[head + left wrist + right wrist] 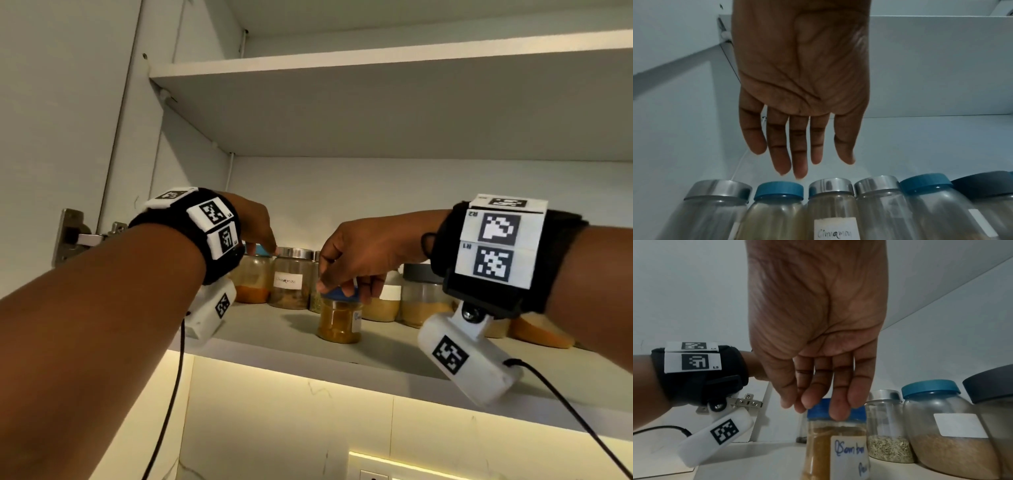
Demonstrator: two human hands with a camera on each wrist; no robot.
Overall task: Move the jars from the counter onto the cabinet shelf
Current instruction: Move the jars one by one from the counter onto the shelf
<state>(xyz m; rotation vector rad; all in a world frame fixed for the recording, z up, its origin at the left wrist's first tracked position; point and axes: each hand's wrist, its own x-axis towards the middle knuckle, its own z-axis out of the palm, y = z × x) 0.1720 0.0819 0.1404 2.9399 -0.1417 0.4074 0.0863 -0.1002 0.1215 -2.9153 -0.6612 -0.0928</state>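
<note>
A small jar of yellow-brown spice with a blue lid stands near the front of the cabinet shelf. My right hand reaches down from above and pinches its lid between thumb and fingertips. In the right wrist view the jar bears a handwritten label. My left hand hovers open over the back row of jars, holding nothing. Its straight fingers hang just above a teal lid and the steel-lidded cinnamon jar.
Several more jars line the back of the shelf, among them a dark-lidded one and a teal-lidded one. An empty upper shelf hangs overhead. A door hinge sticks out at the left. Cables trail from both wrist cameras.
</note>
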